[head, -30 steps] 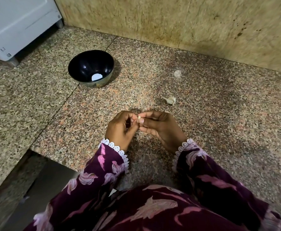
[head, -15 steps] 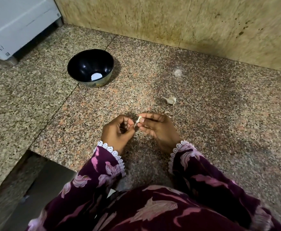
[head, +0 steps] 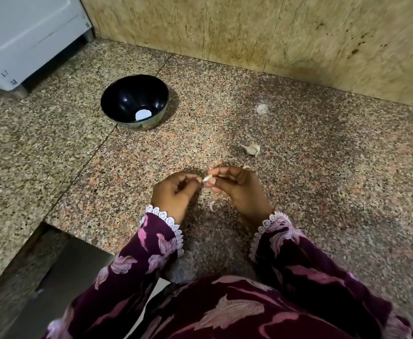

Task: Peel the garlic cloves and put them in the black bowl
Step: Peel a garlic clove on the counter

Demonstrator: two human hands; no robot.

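Two hands meet at centre frame over the granite counter: the right hand pinches a garlic clove between thumb and fingertips to steady it, while the left hand, fingers curled, picks at its tip, apparently tugging skin. A spare clove waits just above. Upper left, the black bowl sits within reach, seemingly without cloves yet.

We are pinching a garlic clove between our left hand and right hand over the granite counter; another clove is lying beyond, the black bowl standing farther left.
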